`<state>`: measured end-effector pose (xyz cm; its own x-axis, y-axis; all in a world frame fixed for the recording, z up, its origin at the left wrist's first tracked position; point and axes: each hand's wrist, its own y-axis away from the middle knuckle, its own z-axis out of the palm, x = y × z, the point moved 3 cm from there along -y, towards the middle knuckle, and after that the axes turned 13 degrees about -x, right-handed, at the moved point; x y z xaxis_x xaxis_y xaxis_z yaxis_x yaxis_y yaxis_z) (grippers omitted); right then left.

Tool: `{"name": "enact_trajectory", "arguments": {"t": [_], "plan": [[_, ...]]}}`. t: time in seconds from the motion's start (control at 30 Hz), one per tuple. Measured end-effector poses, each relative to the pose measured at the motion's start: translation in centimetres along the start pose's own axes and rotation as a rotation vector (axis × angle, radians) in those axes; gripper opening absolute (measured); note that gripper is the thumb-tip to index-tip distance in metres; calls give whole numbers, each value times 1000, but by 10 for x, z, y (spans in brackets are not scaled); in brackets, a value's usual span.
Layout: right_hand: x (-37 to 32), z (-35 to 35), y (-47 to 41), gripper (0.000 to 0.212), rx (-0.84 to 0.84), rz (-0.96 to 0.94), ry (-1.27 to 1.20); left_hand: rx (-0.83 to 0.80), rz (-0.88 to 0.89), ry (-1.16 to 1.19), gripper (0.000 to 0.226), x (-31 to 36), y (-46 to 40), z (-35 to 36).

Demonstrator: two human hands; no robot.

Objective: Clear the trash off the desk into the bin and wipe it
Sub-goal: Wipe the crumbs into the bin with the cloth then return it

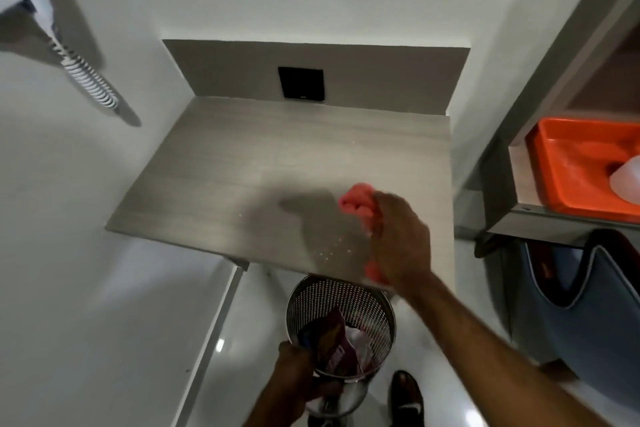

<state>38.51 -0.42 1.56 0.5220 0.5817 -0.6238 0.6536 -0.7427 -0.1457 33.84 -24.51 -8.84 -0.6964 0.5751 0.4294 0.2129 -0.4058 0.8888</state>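
Note:
My right hand (398,239) grips a pink cloth (356,203) over the front right part of the grey wooden desk (263,163). Small white crumbs (332,251) lie scattered on the desk just left of that hand, near the front edge. Below the desk edge, my left hand (298,374) holds the rim of a perforated metal bin (363,302), lifted close under the edge. Inside the bin lie a purple wrapper (337,340) and some crumpled white paper (360,343).
A black socket plate (301,83) is set in the panel behind the desk. An orange tray (581,163) sits on a shelf at right, bags (588,305) hang below it. A wall phone with coiled cord (86,76) hangs at left. A shoe (407,395) shows on the floor.

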Motion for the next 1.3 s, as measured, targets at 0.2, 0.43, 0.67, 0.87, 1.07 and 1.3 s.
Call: {"name": "enact_trajectory", "arguments": {"t": [0.2, 0.43, 0.67, 0.87, 1.07, 1.3], "plan": [[7, 97, -39, 35, -555, 132, 590, -52, -10, 58, 62, 7, -6, -33], [-59, 154, 113, 57, -780, 0, 228, -98, 5, -119, 42, 5, -9, -66], [16, -1, 55, 34, 107, 153, 40, -139, -69, -229, 62, 21, -20, -42], [92, -5, 26, 27, -327, 356, 598, -166, -65, -263, 55, 14, -32, 0], [51, 52, 147, 50, -321, 150, 276, -227, -59, -239, 39, -4, -49, 13], [124, 105, 217, 50, -128, 590, -126, -219, -137, -294, 42, -63, -131, 7]]}}
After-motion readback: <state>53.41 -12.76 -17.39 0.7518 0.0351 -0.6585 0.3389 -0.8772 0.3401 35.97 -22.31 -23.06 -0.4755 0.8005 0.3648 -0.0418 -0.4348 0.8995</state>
